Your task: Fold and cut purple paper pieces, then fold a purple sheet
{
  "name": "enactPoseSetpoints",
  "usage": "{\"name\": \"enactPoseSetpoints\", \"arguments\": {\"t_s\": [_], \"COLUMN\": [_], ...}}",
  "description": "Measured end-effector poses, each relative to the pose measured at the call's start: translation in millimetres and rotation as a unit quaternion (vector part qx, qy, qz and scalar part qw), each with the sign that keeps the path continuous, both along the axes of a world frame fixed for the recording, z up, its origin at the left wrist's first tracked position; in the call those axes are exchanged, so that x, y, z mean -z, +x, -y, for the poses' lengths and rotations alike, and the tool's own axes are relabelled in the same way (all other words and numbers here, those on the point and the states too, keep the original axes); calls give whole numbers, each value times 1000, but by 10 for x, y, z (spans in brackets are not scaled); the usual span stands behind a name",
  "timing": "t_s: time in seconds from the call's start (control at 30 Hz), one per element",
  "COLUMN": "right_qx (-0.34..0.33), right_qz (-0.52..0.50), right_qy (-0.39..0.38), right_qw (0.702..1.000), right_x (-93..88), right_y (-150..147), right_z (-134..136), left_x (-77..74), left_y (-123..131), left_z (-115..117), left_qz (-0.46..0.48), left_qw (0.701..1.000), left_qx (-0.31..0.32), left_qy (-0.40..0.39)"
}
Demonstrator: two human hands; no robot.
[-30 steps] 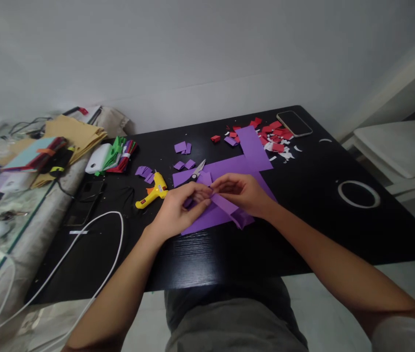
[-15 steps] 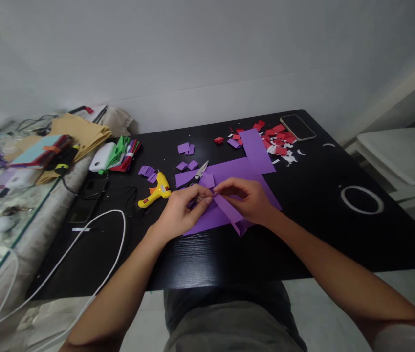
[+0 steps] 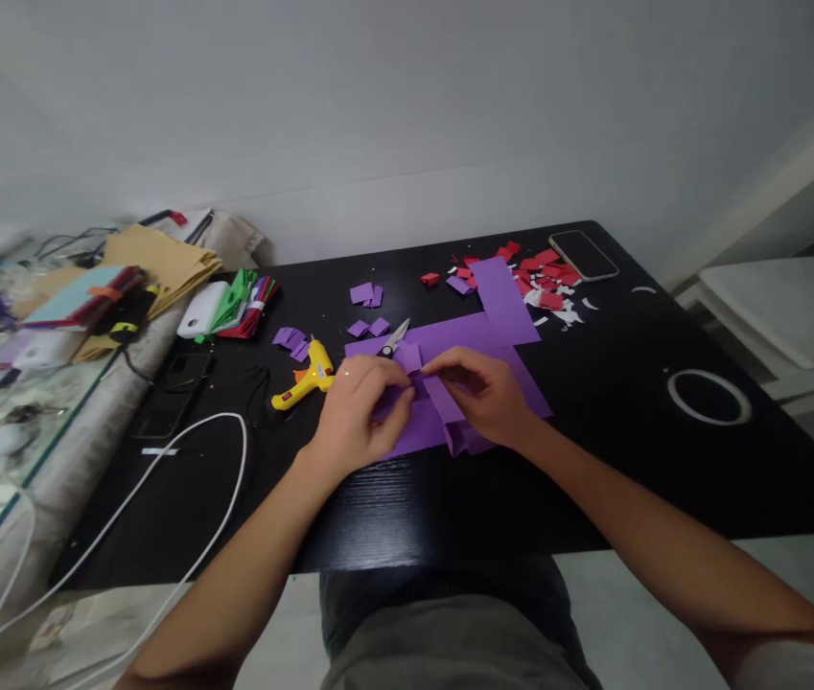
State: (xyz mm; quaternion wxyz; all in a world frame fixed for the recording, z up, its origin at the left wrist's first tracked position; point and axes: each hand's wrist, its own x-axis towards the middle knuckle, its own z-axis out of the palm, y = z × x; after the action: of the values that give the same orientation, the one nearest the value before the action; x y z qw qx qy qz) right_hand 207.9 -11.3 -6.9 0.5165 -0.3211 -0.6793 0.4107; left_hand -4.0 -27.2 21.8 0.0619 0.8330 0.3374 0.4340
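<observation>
A folded purple paper strip (image 3: 444, 402) stands between my hands, its lower end bent into an open loop. My right hand (image 3: 487, 395) pinches the strip near its upper end with thumb and fingertips. On the other side, the curled fingers and thumb of my left hand (image 3: 360, 407) meet at the strip's left edge. Underneath lies a larger purple sheet (image 3: 530, 379), partly covered by my hands. Scissors (image 3: 393, 342) rest on that sheet with blades pointing away, their handles hidden behind my left hand. A yellow glue gun (image 3: 310, 377) lies left of it.
Small purple pieces (image 3: 361, 293) lie behind the scissors. Red and white scraps (image 3: 546, 283) are heaped near a phone (image 3: 584, 254) at the back right. A white ring (image 3: 709, 397) sits at right. A white cable (image 3: 238, 479) loops across the left side.
My left hand has shifted slightly, its thumb and fingers rounding more. The strip's looped lower end has swung a little to the left. My right hand keeps its pinch.
</observation>
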Motion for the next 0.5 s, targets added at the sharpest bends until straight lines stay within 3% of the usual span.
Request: {"name": "enactPoseSetpoints", "arguments": {"t_s": [0.1,0.2,0.3,0.5], "right_qx": [63,123,164,194], "right_qz": [40,78,109,128], "right_qy": [81,149,208,242], "right_qw": [994,978,958,942], "right_x": [14,29,48,95], "right_y": [-7,-18,-27,-30], "right_z": [10,21,19,10], "left_x": [0,7,6,12], "left_y": [16,60,127,192], "left_z": [59,117,164,206], "left_qz": [2,-4,5,13], "left_qw": [999,999,1000,998], "left_qx": [3,23,-5,-48], "left_qy": [41,26,4,-49]}}
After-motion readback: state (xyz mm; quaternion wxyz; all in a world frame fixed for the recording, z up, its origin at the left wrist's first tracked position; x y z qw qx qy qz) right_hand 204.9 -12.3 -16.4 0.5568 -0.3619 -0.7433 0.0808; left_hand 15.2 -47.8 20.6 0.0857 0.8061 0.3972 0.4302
